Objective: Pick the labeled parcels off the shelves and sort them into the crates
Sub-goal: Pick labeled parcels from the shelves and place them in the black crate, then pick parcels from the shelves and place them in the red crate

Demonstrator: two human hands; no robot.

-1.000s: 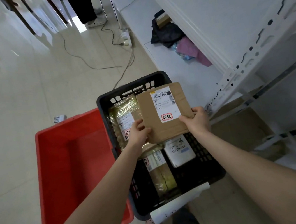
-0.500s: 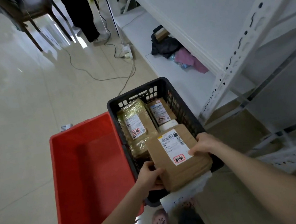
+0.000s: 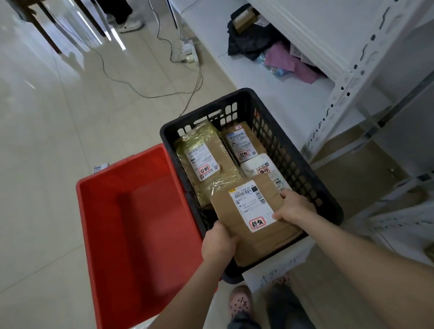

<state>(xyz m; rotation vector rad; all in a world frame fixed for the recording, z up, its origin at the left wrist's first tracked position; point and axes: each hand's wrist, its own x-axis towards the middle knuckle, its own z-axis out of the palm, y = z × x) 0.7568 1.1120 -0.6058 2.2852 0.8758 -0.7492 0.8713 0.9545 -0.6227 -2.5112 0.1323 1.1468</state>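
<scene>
Lower now, the brown parcel [image 3: 226,208] is sinking into the black crate [image 3: 294,159] beside three other parcels [image 3: 205,160]; my left hand [image 3: 218,244] and right hand [image 3: 294,208] are gripping it.

The floor [image 3: 27,134] was glossy tile. Beside the smooth red plastic crate [image 3: 139,257], the black crate [image 3: 302,169] was perforated matt plastic; within it lay a matt cardboard parcel [image 3: 225,213] and a shiny film-wrapped parcel [image 3: 204,163].

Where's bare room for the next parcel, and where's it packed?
The red crate shows a bare floor. The black crate is crowded: wrapped parcel and brown box at the far end, white parcel by the right wall, cardboard parcel in left hand and right hand over the near end.
</scene>
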